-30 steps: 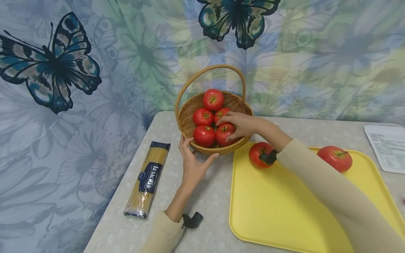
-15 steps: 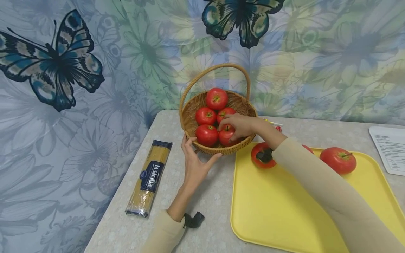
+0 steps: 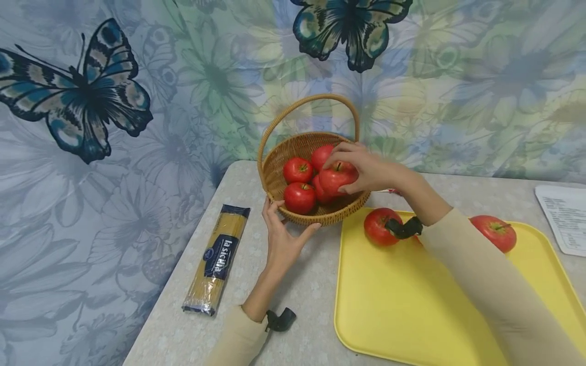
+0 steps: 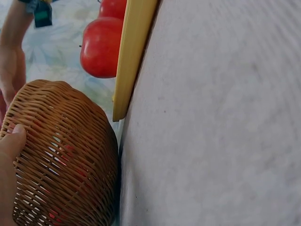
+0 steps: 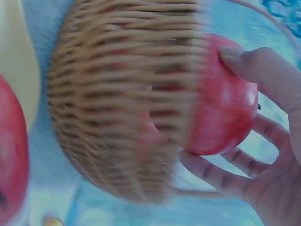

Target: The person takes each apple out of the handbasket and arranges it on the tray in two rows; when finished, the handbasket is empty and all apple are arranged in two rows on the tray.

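Observation:
A wicker basket (image 3: 274,173) with a hoop handle stands at the table's back edge with red apples (image 3: 297,169) in it. My right hand (image 3: 349,170) grips one red apple (image 3: 334,180) and holds it just above the others, at rim height. The right wrist view shows this apple (image 5: 225,103) cupped by my fingers (image 5: 277,80) behind the basket's wall (image 5: 122,108). My left hand (image 3: 289,226) holds the basket's near left wall, thumb and fingers spread around it. In the left wrist view the thumb rests against the weave (image 4: 61,165).
A yellow tray (image 3: 403,300) lies right of the basket and carries two apples (image 3: 379,226) (image 3: 494,233). A spaghetti pack (image 3: 217,256) lies to the left, near the table's edge. A printed sheet (image 3: 563,216) sits far right. The butterfly curtain hangs directly behind.
My right hand closed on an apple among those in the basket and has lifted it up to rim height. The left hand and basket stayed put.

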A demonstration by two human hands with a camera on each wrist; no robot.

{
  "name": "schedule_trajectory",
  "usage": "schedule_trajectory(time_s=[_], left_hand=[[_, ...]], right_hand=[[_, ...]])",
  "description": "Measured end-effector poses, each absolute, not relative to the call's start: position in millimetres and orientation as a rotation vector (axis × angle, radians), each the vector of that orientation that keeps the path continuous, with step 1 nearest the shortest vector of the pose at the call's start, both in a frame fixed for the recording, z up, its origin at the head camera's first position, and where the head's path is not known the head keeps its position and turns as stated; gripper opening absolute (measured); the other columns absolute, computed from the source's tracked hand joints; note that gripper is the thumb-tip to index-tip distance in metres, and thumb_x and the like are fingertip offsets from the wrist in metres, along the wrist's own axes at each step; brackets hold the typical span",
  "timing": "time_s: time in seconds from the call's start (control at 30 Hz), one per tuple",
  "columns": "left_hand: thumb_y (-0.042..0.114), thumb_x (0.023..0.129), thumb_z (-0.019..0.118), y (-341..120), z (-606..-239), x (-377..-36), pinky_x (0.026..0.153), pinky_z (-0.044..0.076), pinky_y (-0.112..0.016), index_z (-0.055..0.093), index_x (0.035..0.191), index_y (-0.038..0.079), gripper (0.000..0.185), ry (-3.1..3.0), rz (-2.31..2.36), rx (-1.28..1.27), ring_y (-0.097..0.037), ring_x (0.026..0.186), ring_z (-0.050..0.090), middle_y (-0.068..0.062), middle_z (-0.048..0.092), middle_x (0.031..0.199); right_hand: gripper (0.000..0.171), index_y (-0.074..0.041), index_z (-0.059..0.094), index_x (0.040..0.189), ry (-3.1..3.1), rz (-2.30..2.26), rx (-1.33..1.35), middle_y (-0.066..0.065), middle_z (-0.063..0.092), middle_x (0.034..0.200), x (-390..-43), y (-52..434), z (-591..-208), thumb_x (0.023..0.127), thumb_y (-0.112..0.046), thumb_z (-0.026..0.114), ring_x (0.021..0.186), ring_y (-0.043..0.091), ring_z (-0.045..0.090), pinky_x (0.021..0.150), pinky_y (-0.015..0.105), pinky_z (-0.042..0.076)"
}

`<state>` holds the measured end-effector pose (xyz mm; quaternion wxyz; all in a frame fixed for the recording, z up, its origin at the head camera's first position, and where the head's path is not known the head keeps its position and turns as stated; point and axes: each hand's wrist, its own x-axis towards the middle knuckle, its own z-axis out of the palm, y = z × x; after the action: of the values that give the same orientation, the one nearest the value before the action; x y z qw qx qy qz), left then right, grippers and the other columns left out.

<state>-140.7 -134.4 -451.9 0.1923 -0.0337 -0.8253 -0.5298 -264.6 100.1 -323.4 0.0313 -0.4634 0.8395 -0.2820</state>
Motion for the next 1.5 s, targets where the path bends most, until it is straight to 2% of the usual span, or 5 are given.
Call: schedule_trajectory(time_s=[0.6, 0.73, 1.1, 1.23, 1.5], left_hand=[[0.045, 0.075, 0.084, -130.9, -455.2, -144.0, 0.104, 0.045, -0.044, 0.026, 0.135, 0.01, 0.091, -2.316, -1.492, -0.079, -0.029, 0.151, 0.01, -0.01, 0.0, 0.162], [0.044, 0.074, 0.084, -130.7, -454.2, -143.2, 0.105, 0.045, -0.043, 0.026, 0.136, 0.011, 0.091, -2.316, -1.486, -0.078, -0.028, 0.151, 0.009, -0.007, -0.001, 0.162], [0.041, 0.075, 0.084, -128.9, -454.9, -142.4, 0.106, 0.044, -0.046, 0.027, 0.135, 0.01, 0.089, -2.304, -1.499, -0.078, -0.027, 0.151, 0.005, -0.007, -0.002, 0.162], [0.033, 0.077, 0.084, -128.4, -448.6, -139.6, 0.105, 0.044, -0.05, 0.026, 0.135, 0.008, 0.086, -2.292, -1.505, -0.092, -0.033, 0.151, 0.006, -0.011, -0.004, 0.162], [0.042, 0.075, 0.084, -130.3, -456.8, -144.8, 0.105, 0.045, -0.046, 0.026, 0.136, 0.008, 0.091, -2.303, -1.486, -0.107, -0.027, 0.151, 0.005, -0.01, -0.003, 0.162]], right_hand=[[0.068, -0.005, 0.062, 0.125, 3.227, -0.713, -0.693, 0.019, 0.05, 0.13, -157.7, 352.8, -342.3, 0.063, 0.002, 0.089, 0.104, 0.031, 0.046, 0.058, 0.01, 0.046], [0.064, 0.0, 0.06, 0.123, 3.257, -0.732, -0.494, 0.02, 0.049, 0.118, -141.2, 401.3, -375.0, 0.065, 0.005, 0.087, 0.097, 0.001, 0.041, 0.047, 0.015, 0.047], [0.064, -0.005, 0.066, 0.115, 3.245, -0.752, -0.58, -0.001, 0.056, 0.109, -124.1, 428.8, -425.6, 0.056, 0.004, 0.091, 0.103, -0.021, 0.026, 0.078, -0.005, 0.025], [0.071, -0.006, 0.068, 0.112, 3.272, -0.761, -0.738, -0.014, 0.05, 0.11, -126.9, 421.9, -430.5, 0.046, 0.008, 0.091, 0.1, -0.016, 0.031, 0.082, 0.003, 0.028], [0.073, -0.004, 0.063, 0.116, 3.254, -0.709, -0.686, 0.014, 0.052, 0.114, -120.7, 415.1, -434.7, 0.05, 0.002, 0.092, 0.105, 0.01, 0.037, 0.084, 0.048, 0.024]])
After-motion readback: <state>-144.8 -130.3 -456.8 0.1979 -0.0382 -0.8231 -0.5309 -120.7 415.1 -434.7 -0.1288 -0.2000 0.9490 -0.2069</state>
